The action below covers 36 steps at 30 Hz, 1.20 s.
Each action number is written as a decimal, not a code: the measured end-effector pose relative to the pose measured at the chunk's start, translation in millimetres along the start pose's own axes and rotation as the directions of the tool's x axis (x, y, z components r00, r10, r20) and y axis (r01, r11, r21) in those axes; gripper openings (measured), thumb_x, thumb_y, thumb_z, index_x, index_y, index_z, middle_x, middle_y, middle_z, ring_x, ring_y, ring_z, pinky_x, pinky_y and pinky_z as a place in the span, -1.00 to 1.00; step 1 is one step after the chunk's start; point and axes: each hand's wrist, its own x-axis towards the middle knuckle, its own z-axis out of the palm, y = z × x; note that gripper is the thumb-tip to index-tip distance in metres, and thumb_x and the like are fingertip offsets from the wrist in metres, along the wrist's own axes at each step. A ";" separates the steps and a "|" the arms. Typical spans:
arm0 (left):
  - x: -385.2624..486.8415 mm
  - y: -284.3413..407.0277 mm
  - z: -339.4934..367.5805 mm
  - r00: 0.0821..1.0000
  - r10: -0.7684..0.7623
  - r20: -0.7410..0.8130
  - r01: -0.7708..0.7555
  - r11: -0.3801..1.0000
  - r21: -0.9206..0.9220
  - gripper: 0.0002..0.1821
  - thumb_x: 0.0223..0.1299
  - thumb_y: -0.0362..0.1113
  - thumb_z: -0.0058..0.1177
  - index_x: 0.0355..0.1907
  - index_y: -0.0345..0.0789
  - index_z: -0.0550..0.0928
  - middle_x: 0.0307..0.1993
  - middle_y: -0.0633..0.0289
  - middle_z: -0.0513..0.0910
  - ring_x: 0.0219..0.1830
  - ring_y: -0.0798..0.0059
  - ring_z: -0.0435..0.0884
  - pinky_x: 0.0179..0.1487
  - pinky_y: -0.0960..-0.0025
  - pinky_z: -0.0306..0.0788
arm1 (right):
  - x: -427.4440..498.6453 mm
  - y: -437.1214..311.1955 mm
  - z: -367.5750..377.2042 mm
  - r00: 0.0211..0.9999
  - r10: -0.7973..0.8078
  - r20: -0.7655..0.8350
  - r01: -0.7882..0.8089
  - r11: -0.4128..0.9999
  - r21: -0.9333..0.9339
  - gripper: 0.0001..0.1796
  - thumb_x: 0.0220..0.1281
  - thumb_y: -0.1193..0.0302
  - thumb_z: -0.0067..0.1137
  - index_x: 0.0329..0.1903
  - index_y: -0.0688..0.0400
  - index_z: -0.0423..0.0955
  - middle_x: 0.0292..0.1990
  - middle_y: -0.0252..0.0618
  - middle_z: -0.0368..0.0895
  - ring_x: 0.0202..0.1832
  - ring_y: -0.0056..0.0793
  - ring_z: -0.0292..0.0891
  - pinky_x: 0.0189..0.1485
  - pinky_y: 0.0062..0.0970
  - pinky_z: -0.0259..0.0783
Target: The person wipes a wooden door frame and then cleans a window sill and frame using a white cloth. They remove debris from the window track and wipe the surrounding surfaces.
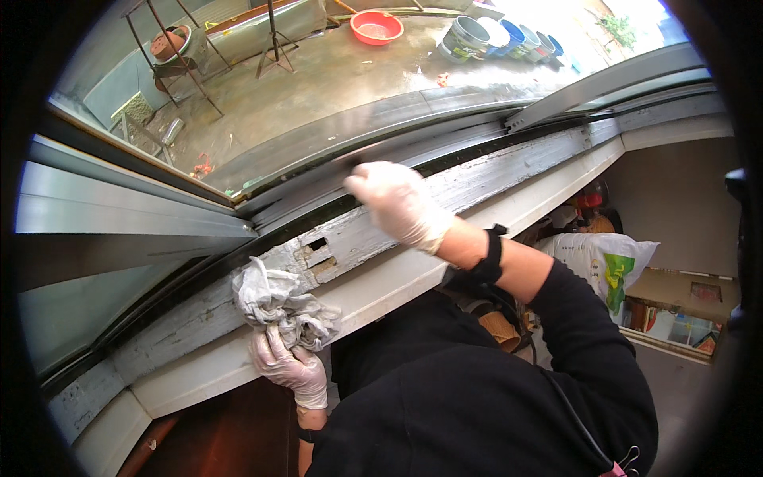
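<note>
My left hand (290, 368), in a thin whitish glove, is at the front edge of the white window sill (381, 298). Its fingers press against a crumpled grey-white rag (280, 301) lying on the sill. Over the sliding window's metal track (292, 203) is my right hand (400, 206), gloved too and curled into a fist. Something dark and blurred, perhaps a small brush, shows at its fingertips; motion blur hides its shape. Below the track runs a worn, grey-painted ledge (489, 188) with flaking paint and a small square hole (317, 244).
Sliding window frames stand at left (131, 214) and right (608, 83). Outside are a red plastic basin (376, 28), several buckets (465, 39) and a rusty metal stand (179, 59). Indoors, a white plastic bag (587, 259) sits beyond my right arm.
</note>
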 end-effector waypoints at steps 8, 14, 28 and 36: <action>0.7 -2.4 -3.9 0.999 0.039 0.034 -0.038 0.999 -0.021 -0.50 0.46 -0.13 -0.16 0.30 -0.40 0.48 0.24 -0.12 0.45 0.25 -0.18 0.44 0.32 -0.14 0.28 | 9.0 -16.7 8.0 0.994 -0.093 0.050 0.082 0.979 0.185 -0.54 0.01 0.61 0.14 0.07 0.20 0.58 0.00 -0.05 0.59 0.08 -0.05 0.54 0.13 -0.24 0.52; -0.5 -1.4 -6.2 0.998 0.026 0.052 -0.025 0.999 -0.021 -0.44 0.22 -0.34 -0.08 0.31 -0.40 0.47 0.22 -0.11 0.45 0.26 -0.20 0.43 0.34 -0.16 0.27 | -3.5 11.9 -13.0 0.999 0.045 -0.026 -0.044 0.998 0.054 -0.68 0.04 0.61 0.11 -0.13 0.11 0.68 -0.09 -0.02 0.63 -0.04 -0.02 0.57 0.04 -0.17 0.54; -1.3 -1.3 -4.0 0.998 0.017 0.054 -0.017 1.000 0.003 -0.52 0.30 -0.27 -0.07 0.26 -0.36 0.47 0.23 -0.03 0.44 0.22 -0.15 0.44 0.34 -0.23 0.28 | 35.2 -33.5 14.6 0.996 -0.048 0.070 0.014 0.904 0.426 -0.68 0.20 0.58 0.10 0.01 0.11 0.62 -0.12 -0.11 0.64 -0.09 -0.04 0.60 -0.06 -0.19 0.53; -3.3 -2.3 -5.4 0.997 -0.005 0.082 0.008 0.999 -0.034 -0.42 0.21 -0.32 -0.06 0.33 -0.41 0.47 0.26 -0.10 0.44 0.29 -0.20 0.40 0.37 -0.17 0.23 | 25.1 1.6 -19.3 0.977 -0.199 0.077 0.207 0.972 -0.115 -0.89 0.00 0.47 0.19 -0.39 0.06 0.67 -0.21 -0.30 0.64 -0.10 -0.23 0.57 -0.02 -0.29 0.49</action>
